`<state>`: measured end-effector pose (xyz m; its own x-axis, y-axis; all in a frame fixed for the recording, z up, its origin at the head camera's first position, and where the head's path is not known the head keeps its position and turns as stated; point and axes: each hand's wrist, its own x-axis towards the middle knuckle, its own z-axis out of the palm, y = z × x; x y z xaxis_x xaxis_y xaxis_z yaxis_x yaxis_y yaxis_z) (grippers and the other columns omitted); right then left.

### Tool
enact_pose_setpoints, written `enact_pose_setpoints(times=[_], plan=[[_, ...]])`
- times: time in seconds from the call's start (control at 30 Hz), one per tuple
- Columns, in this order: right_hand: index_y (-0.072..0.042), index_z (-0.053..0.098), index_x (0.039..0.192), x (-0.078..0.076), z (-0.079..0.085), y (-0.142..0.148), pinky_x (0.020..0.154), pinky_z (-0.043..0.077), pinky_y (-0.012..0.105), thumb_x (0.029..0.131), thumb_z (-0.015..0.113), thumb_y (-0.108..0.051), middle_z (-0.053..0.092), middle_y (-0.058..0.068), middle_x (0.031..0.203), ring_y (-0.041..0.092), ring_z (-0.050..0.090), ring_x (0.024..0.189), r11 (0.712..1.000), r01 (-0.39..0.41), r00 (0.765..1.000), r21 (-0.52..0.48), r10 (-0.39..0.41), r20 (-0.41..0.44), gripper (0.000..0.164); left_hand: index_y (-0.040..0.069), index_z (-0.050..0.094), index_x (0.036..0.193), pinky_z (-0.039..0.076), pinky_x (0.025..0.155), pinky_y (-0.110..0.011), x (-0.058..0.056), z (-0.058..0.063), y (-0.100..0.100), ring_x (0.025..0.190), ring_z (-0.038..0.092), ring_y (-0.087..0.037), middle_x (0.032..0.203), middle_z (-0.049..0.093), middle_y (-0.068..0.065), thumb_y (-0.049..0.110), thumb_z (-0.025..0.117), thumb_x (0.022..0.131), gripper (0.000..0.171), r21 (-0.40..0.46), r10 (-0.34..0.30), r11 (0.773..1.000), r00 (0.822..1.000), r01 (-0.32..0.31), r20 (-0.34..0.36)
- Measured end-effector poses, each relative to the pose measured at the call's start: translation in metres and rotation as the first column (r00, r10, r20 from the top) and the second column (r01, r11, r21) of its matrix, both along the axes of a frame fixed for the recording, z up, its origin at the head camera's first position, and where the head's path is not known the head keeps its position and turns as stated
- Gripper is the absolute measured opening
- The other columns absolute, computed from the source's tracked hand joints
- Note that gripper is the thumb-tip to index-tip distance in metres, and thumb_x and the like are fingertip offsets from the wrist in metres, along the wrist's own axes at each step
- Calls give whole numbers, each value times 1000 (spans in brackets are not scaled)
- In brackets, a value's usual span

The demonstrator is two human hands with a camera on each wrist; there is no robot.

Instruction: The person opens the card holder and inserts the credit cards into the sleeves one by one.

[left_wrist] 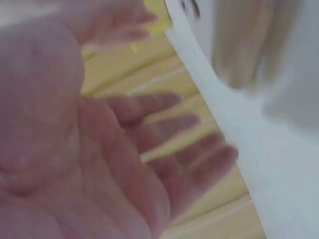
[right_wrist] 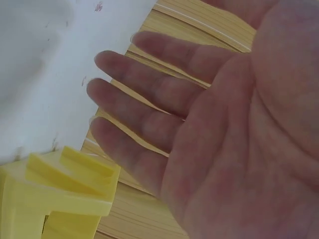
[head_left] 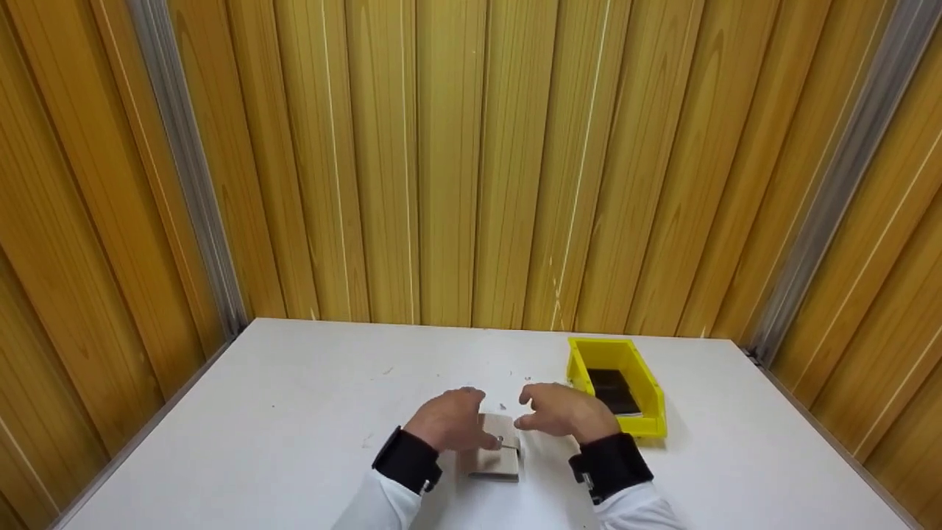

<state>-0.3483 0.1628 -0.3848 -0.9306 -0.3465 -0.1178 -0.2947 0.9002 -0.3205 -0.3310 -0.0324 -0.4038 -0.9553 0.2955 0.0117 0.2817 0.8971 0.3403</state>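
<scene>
A small beige notebook (head_left: 495, 462) with a strap and a round metal snap lies on the white table between the two hands. My left hand (head_left: 450, 421) hovers over its left side, fingers spread and relaxed. The left wrist view shows that bare palm, with the notebook (left_wrist: 244, 45) blurred at the top right. To the right of the notebook is my right hand (head_left: 565, 412), its fingers loosely extended. Its palm (right_wrist: 224, 134) holds nothing in the right wrist view.
Just beyond my right hand stands a yellow bin (head_left: 651, 394) with a dark flat book-like item (head_left: 614, 390) inside. The white table (head_left: 294, 412) meets wood-patterned walls (head_left: 449, 184) at the back and sides. Metal posts (head_left: 188, 162) rise in the corners.
</scene>
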Motion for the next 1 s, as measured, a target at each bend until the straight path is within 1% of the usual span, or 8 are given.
enact_pose_setpoints(times=[0.07, 0.17, 0.3, 0.43, 0.53, 0.7, 0.83, 1.0], plan=[[-6, 69, 118, 0, -1, -3, 96, 53, 50, 87, 77, -26, 73, 14, 115, 28, 68, 105, 999, -39, 999, 13, 39, -15, 38, 9, 59, 135, 52, 103, -43, -3, -3, -5, 122, 64, -26, 134, 67, -8, 46, 90, 69, 82, 9, -49, 999, 999, 49, 19], [-4, 73, 112, 0, -3, -9, 92, 55, 48, 83, 80, -19, 76, 13, 109, 27, 69, 100, 994, -105, 994, 24, 106, -38, 33, 13, 60, 133, 54, 99, -40, -6, -8, -4, 115, 66, -21, 127, 68, -4, 48, 92, 64, 83, -36, -107, 994, 994, 108, 20], [-6, 77, 104, 0, -9, -17, 83, 56, 41, 79, 83, -15, 76, 6, 98, 19, 67, 89, 984, -175, 984, 30, 176, -37, 27, 17, 66, 114, 55, 87, -34, -6, -15, 3, 96, 64, -13, 106, 68, 4, 48, 93, 63, 65, -118, -160, 980, 987, 162, 30], [-10, 75, 98, -1, -14, -25, 72, 52, 31, 78, 83, -13, 72, -2, 86, 12, 59, 76, 977, -212, 977, 20, 212, -7, 22, 18, 66, 101, 53, 78, -30, -5, -18, 7, 79, 56, -9, 88, 61, 8, 45, 95, 60, 57, -133, -158, 978, 986, 163, 53], [-12, 72, 97, -2, -15, -28, 69, 48, 29, 79, 83, -14, 67, -5, 81, 12, 55, 73, 978, -207, 978, 5, 207, 32, 21, 17, 67, 100, 52, 76, -28, -4, -17, 8, 75, 54, -9, 85, 60, 7, 47, 97, 56, 61, -141, -148, 978, 988, 152, 42], [-13, 68, 97, -2, -16, -30, 66, 44, 29, 81, 83, -16, 63, -4, 80, 13, 53, 72, 985, -171, 982, 4, 170, 83, 23, 16, 69, 99, 53, 75, -29, -4, -16, 8, 75, 55, -10, 87, 61, 5, 50, 97, 52, 64, -161, -151, 975, 988, 153, 25], [-12, 67, 97, -3, -18, -32, 65, 44, 28, 83, 81, -15, 62, -4, 80, 13, 53, 71, 984, -177, 981, 18, 175, 86, 20, 17, 71, 99, 53, 75, -29, -3, -16, 7, 76, 55, -10, 87, 61, 5, 50, 98, 52, 64, -159, -148, 976, 988, 151, 33], [-12, 66, 96, -2, -20, -32, 65, 45, 27, 85, 77, -10, 62, -5, 80, 12, 52, 71, 983, -179, 983, 31, 178, 48, 15, 17, 70, 96, 52, 73, -29, -3, -15, 7, 74, 54, -10, 84, 60, 5, 52, 97, 52, 63, -161, -144, 976, 989, 147, 32]])
